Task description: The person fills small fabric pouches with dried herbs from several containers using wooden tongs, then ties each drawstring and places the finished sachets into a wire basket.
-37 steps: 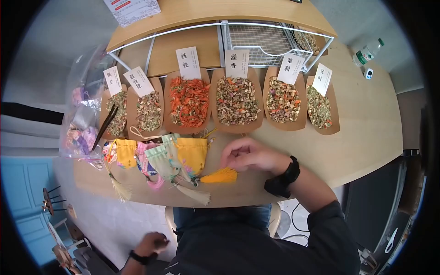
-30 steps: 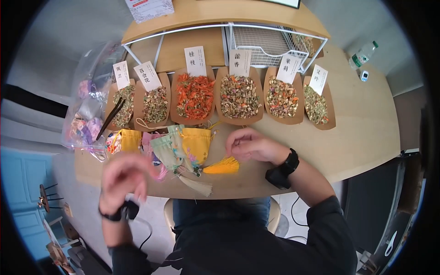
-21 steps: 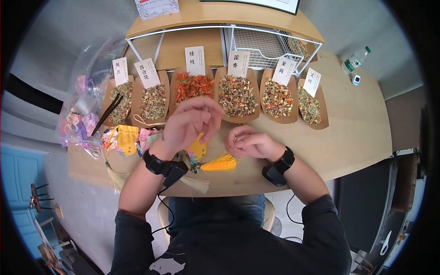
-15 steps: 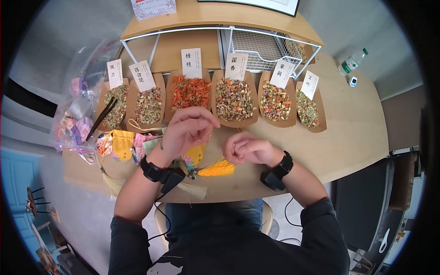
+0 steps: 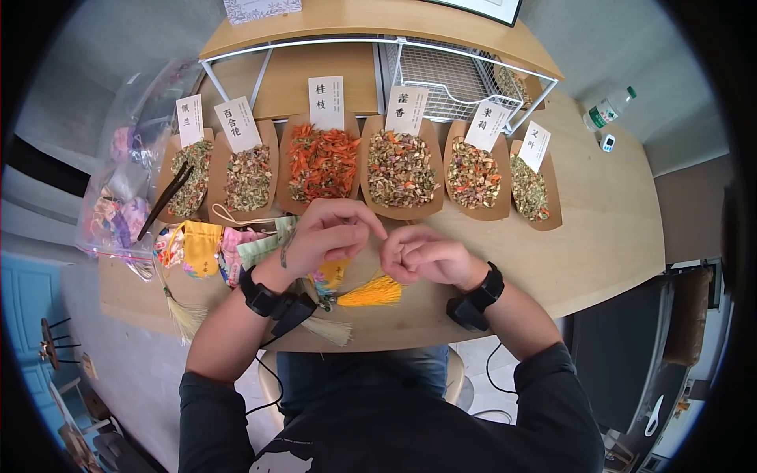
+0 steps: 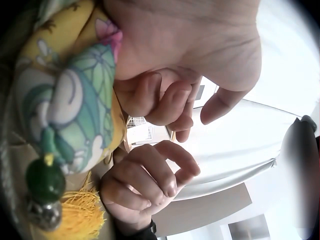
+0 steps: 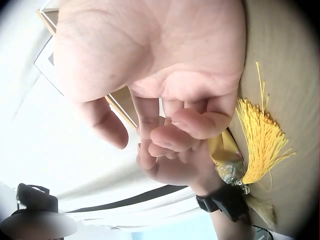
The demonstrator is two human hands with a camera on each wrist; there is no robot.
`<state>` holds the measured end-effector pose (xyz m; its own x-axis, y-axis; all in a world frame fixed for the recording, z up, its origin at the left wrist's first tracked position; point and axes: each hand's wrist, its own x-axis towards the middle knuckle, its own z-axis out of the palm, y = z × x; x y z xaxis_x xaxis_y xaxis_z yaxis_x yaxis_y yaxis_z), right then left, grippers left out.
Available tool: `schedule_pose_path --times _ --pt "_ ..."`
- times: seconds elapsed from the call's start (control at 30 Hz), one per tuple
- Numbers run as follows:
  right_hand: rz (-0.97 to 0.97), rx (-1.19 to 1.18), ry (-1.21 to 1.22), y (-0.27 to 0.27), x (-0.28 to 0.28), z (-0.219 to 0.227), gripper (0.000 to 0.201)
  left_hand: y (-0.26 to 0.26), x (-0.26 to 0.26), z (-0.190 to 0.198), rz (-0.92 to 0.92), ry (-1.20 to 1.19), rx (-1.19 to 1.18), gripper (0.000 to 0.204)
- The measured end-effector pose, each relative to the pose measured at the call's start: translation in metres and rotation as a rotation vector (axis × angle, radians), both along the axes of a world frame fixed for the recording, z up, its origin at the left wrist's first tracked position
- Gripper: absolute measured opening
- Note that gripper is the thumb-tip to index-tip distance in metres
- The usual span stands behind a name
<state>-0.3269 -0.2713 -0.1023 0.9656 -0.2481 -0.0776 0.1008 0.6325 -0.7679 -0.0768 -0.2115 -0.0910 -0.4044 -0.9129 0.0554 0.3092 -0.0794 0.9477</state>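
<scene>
My left hand (image 5: 327, 236) lies over the row of cloth pouches, its fingers loosely curled and holding nothing. Beside it rests my right hand (image 5: 430, 254), also loosely curled around nothing. The left index fingertip comes right up to the right hand's fingers. Partly hidden under the left hand is a yellow drawstring pouch (image 5: 330, 277), whose patterned cloth fills the left side of the left wrist view. A dark green bead (image 6: 46, 179) hangs at its end. The pouch's orange-yellow tassel (image 5: 371, 292) spreads on the table just below the right hand.
Several brown paper trays (image 5: 404, 206) of dried herbs, each with a label card, line the back. Black tweezers (image 5: 165, 201) lie across the leftmost tray. More pouches (image 5: 201, 248) and a clear plastic bag (image 5: 118, 197) sit left. A bottle (image 5: 609, 110) stands far right.
My left hand has come up from below the table's front edge, swung right across the pouches and settled beside the right hand. The right hand has barely moved.
</scene>
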Motion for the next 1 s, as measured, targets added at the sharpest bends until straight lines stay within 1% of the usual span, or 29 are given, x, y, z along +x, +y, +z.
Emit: schedule_pose_path --times 0.13,0.23,0.37,0.53,1.0 --pt "-0.001 0.01 -0.006 0.0 0.002 0.002 0.042 0.001 0.002 0.006 -0.02 -0.004 0.014 0.024" --pt "0.021 -0.031 -0.072 -0.002 0.003 -0.003 0.043 0.002 0.002 0.009 -0.018 -0.004 0.029 0.023" --pt "0.009 -0.012 -0.08 -0.001 0.003 -0.003 0.049 0.003 0.001 0.013 -0.003 -0.028 0.039 0.024" --pt "0.004 -0.016 -0.089 -0.001 0.004 -0.007 0.053 0.002 0.0 0.006 0.012 -0.041 0.011 0.027" --pt "-0.017 0.002 -0.082 -0.001 0.002 -0.007 0.054 0.002 0.0 0.007 0.006 -0.042 -0.01 0.026"
